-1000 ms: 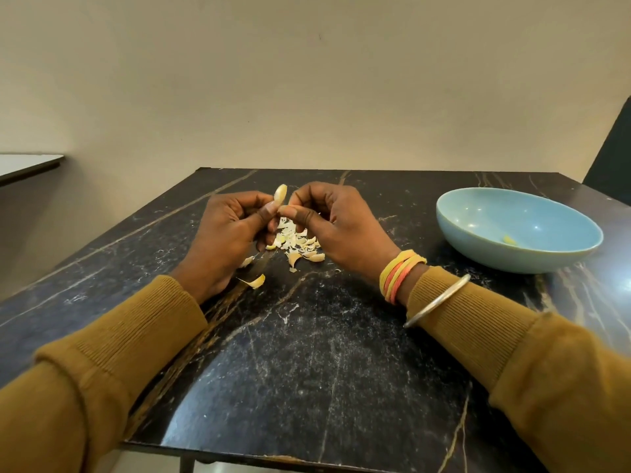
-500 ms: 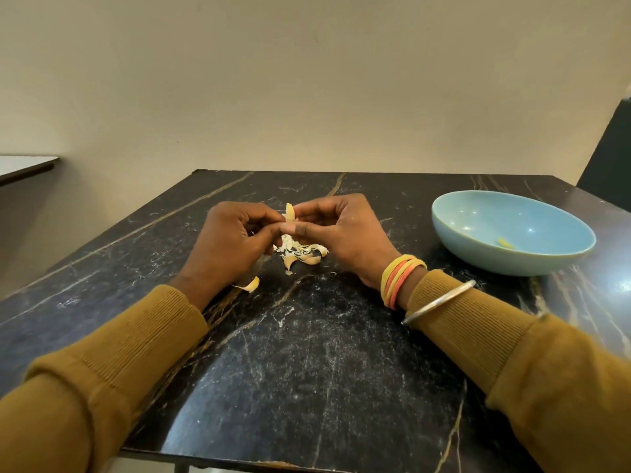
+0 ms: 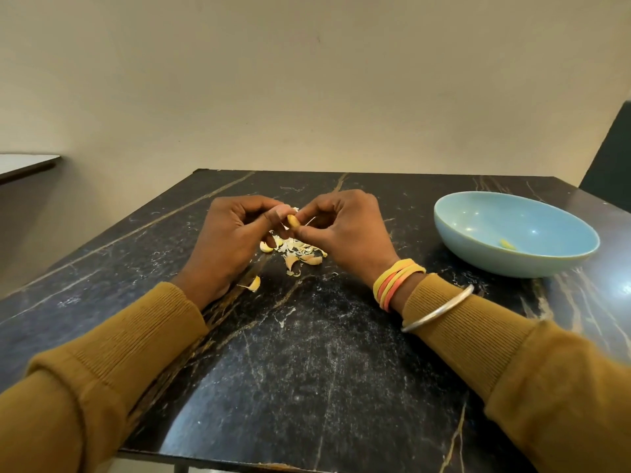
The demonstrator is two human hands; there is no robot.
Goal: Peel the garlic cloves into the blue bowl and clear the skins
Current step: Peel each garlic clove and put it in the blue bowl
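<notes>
The garlic clove [image 3: 292, 221], pale yellow, is held raised above the worktop between the two hands, over the middle of its far half. The left hand [image 3: 232, 240] pinches it from one side with thumb and curled forefinger, the other fingers folded toward the palm. The right hand [image 3: 345, 230] grasps it from the opposite side, fingers curled, its thumb tip against the clove's lower end; a thin pale strand shows just beside that thumb.

Directly beneath the hands a small heap of skins [image 3: 300, 252], whitish and tan, lies on the worktop [image 3: 307, 363], which is black stone with pale and golden veins. One stray piece [image 3: 254, 284] lies apart from the heap, just beside the heel of the left hand; I cannot tell whether it is skin or clove.

The blue bowl [image 3: 512, 264] stands to the right, well apart from the hands and near the worktop's right edge, with a single peeled clove [image 3: 507, 244] lying in its bottom.

Both forearms wear mustard sleeves [image 3: 129, 339]. The right wrist carries yellow and orange bands [image 3: 396, 283], and a silver bangle [image 3: 440, 310] lies over the cuff. A beige wall [image 3: 307, 80] rises behind, with a pale-topped ledge [image 3: 24, 163] at far left.
</notes>
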